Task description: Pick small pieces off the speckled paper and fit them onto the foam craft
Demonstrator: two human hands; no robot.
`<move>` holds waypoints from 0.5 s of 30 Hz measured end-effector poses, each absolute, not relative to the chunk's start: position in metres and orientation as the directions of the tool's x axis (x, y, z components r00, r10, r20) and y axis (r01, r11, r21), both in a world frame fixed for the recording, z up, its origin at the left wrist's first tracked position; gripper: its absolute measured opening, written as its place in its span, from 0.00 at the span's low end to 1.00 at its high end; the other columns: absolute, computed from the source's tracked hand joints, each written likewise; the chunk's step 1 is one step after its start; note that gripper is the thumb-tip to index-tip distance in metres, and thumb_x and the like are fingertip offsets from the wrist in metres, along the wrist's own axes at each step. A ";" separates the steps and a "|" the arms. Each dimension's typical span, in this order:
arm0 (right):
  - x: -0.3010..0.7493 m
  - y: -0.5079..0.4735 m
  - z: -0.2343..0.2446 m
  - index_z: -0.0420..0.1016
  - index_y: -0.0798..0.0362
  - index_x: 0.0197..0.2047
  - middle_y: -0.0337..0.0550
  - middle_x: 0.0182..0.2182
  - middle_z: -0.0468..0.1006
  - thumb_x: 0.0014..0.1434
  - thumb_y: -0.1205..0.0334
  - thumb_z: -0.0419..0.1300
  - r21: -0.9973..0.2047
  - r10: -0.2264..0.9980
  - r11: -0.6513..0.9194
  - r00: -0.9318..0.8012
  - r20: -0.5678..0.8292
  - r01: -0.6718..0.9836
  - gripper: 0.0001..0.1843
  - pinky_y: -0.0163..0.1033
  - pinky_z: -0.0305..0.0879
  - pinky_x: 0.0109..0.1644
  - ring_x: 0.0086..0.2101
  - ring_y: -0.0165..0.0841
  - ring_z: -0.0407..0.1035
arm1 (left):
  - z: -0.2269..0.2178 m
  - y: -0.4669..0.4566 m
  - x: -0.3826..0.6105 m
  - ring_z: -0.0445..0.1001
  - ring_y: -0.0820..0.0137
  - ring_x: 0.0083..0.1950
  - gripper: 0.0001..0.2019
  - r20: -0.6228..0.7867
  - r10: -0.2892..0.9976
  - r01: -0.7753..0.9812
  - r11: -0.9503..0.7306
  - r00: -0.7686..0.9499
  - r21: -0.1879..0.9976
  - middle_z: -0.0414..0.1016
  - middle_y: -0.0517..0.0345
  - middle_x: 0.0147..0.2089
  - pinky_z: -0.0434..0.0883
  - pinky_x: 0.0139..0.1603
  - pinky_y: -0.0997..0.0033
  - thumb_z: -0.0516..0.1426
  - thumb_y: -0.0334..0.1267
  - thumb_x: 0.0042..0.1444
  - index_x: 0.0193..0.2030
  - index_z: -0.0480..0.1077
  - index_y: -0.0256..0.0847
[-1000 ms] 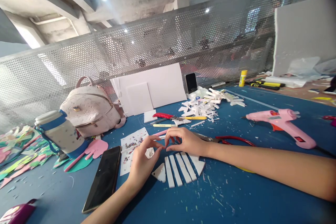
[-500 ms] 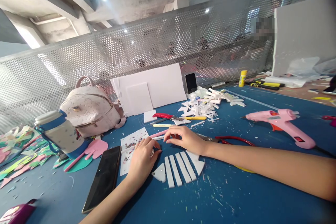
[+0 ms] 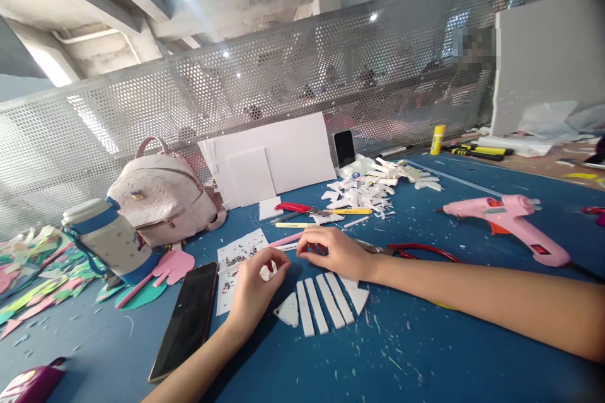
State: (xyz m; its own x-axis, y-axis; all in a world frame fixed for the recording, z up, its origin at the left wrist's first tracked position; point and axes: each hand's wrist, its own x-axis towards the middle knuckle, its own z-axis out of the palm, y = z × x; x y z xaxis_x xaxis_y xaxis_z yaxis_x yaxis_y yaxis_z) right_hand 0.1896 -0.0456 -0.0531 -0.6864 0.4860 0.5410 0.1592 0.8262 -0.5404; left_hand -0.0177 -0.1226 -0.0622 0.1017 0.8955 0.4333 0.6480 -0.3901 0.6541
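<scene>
My left hand (image 3: 259,283) is raised a little over the right edge of a white paper sheet (image 3: 228,289) scattered with tiny dark and coloured bits. Its thumb and finger are bent together in a ring; anything between the tips is too small to make out. Close by on the right, my right hand (image 3: 334,252) rests with curled fingers, thumb and fingertip nearly meeting; what they pinch, if anything, is hidden. Below both hands lie white foam strips (image 3: 316,306) between a triangular head piece (image 3: 288,311) and a tail piece (image 3: 355,295), laid out like a fishbone.
A black phone (image 3: 186,318) lies left of the paper. Behind stand a bottle (image 3: 111,242), a backpack (image 3: 163,192) and white boards (image 3: 293,151). Red-handled pliers (image 3: 295,207) and white foam scraps (image 3: 363,186) lie beyond my hands. A pink glue gun (image 3: 515,227) is at right.
My left hand has lifted slightly off the paper and turned, its thumb and finger now forming a ring. The right hand has barely shifted; the foam pieces lie unchanged.
</scene>
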 end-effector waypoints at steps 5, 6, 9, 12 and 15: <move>0.190 -0.046 -0.056 0.74 0.52 0.38 0.42 0.35 0.75 0.65 0.63 0.57 -0.476 0.439 0.865 -0.700 0.564 0.159 0.05 0.38 0.63 0.40 0.35 0.32 0.67 | -0.064 -0.124 -0.017 0.71 0.70 0.34 0.03 0.466 0.881 0.627 -0.411 0.085 0.662 0.78 0.61 0.35 0.68 0.39 0.71 0.58 0.31 0.56 0.34 0.73 0.42; 0.190 -0.045 -0.057 0.73 0.52 0.38 0.42 0.35 0.75 0.64 0.63 0.57 -0.459 0.426 0.874 -0.703 0.569 0.159 0.05 0.38 0.63 0.41 0.36 0.32 0.67 | -0.063 -0.124 -0.016 0.71 0.70 0.34 0.03 0.471 0.878 0.624 -0.417 0.088 0.661 0.78 0.61 0.35 0.68 0.39 0.71 0.58 0.31 0.56 0.34 0.73 0.42; 0.190 -0.045 -0.061 0.73 0.52 0.38 0.41 0.33 0.74 0.63 0.65 0.57 -0.420 0.397 0.894 -0.714 0.577 0.158 0.04 0.38 0.62 0.41 0.36 0.32 0.66 | -0.062 -0.125 -0.014 0.71 0.71 0.33 0.03 0.486 0.869 0.620 -0.433 0.093 0.655 0.78 0.61 0.34 0.68 0.38 0.72 0.59 0.31 0.55 0.34 0.73 0.42; 0.190 -0.044 -0.063 0.72 0.52 0.37 0.40 0.33 0.73 0.62 0.66 0.57 -0.400 0.391 0.901 -0.719 0.574 0.170 0.03 0.38 0.62 0.40 0.36 0.32 0.65 | -0.059 -0.126 -0.012 0.71 0.71 0.33 0.03 0.494 0.865 0.638 -0.430 0.087 0.639 0.78 0.61 0.33 0.68 0.38 0.72 0.59 0.31 0.55 0.32 0.74 0.42; 0.189 -0.044 -0.063 0.71 0.52 0.36 0.40 0.32 0.73 0.61 0.68 0.57 -0.393 0.393 0.902 -0.720 0.573 0.179 0.03 0.37 0.61 0.40 0.36 0.32 0.65 | -0.058 -0.127 -0.011 0.71 0.71 0.32 0.03 0.495 0.864 0.646 -0.428 0.089 0.632 0.78 0.61 0.32 0.68 0.37 0.72 0.59 0.31 0.55 0.32 0.74 0.42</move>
